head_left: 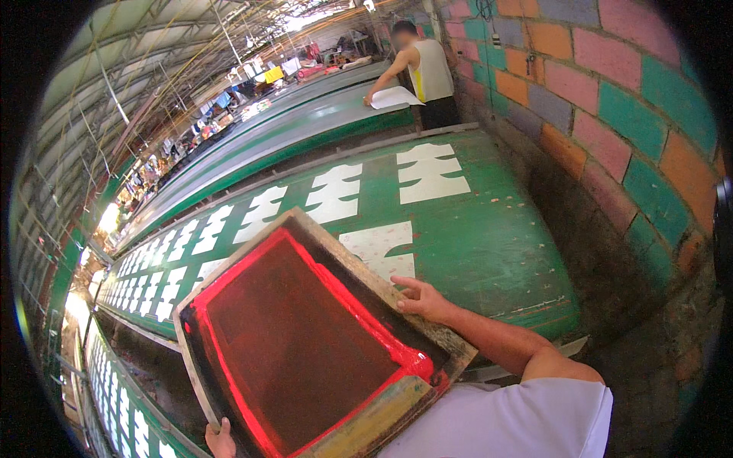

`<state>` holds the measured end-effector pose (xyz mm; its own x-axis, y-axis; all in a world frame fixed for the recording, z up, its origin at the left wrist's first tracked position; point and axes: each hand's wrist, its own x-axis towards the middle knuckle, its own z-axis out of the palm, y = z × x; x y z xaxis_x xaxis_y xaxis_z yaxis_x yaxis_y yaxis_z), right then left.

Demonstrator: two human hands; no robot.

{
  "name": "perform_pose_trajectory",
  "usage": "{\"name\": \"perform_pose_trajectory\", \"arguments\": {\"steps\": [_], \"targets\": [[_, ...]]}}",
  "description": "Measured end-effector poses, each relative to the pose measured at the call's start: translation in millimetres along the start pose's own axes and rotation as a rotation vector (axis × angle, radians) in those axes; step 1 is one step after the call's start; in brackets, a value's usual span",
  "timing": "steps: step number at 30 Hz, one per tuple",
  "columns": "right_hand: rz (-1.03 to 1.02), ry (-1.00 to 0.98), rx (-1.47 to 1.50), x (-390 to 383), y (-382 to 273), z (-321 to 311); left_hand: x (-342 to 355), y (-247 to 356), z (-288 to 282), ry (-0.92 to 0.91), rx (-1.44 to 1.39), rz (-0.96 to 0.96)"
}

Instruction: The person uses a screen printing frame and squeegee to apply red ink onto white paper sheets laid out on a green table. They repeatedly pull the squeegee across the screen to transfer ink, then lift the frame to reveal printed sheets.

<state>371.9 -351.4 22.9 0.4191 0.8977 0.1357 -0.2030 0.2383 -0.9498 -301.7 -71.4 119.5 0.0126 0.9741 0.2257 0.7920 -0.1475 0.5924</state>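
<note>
I hold a wooden-framed printing screen [298, 343] tilted in front of me, its dark mesh ringed with wet bright red ink. My left hand [220, 439] grips the frame's lower left edge. My right hand [418, 301] grips the upper right edge, index finger raised along it. A worn yellowish wooden strip [385, 412] lies across the screen's near side. Beyond the screen, white cut pieces [431, 172] with pale printed spots on some lie in rows on a long green table [504, 259].
A co-worker [424, 76] at a farther long table [321, 114] handles a white sheet [389, 98]. Another green table [111, 343] with white pieces runs along my left. A painted block wall [618, 107] borders the right. Hanging cloths [271, 75] line the background under an arched roof.
</note>
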Motion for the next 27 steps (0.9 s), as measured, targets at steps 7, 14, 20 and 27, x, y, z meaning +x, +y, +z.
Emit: {"name": "perform_pose_trajectory", "arguments": {"steps": [7, 14, 20, 27], "targets": [[-0.024, 0.031, -0.022, -6, 0, -11, 1, 32, 9, -0.049, -0.084, 0.016], [-0.009, 0.054, 0.010, -12, -8, -11, -1, 50, 15, -0.052, -0.144, 0.025], [0.022, 0.009, -0.012, -2, -9, -8, -9, 41, 15, -0.024, -0.136, -0.019], [0.022, -0.082, -0.048, 28, 4, 24, -9, -22, 0, -0.002, -0.101, -0.089]]}}
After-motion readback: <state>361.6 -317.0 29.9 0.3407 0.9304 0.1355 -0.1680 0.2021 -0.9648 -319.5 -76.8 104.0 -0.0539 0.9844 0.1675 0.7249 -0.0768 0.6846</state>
